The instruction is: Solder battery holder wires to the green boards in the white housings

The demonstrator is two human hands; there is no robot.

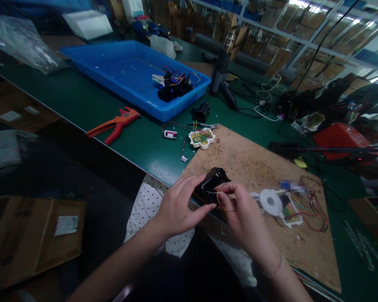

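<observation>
My left hand (178,205) grips a small black plastic part (211,184) at the near edge of a brown work board (255,167). My right hand (239,212) pinches a thin yellow wire (220,201) that comes off the same part. Both hands are closed around it, fingertips almost touching. A white round disc with wired circuit pieces (272,202) lies just right of my right hand. Farther up the board's left corner sits a white-rimmed circuit board (202,137) with coloured wires.
A blue tray (119,71) holding black wired parts stands at the back left on the green bench (91,105). Red wire strippers (115,123) lie in front of it. A soldering tool stand (222,69), cables and a red box (337,136) crowd the right. A cardboard box (31,235) sits on the floor.
</observation>
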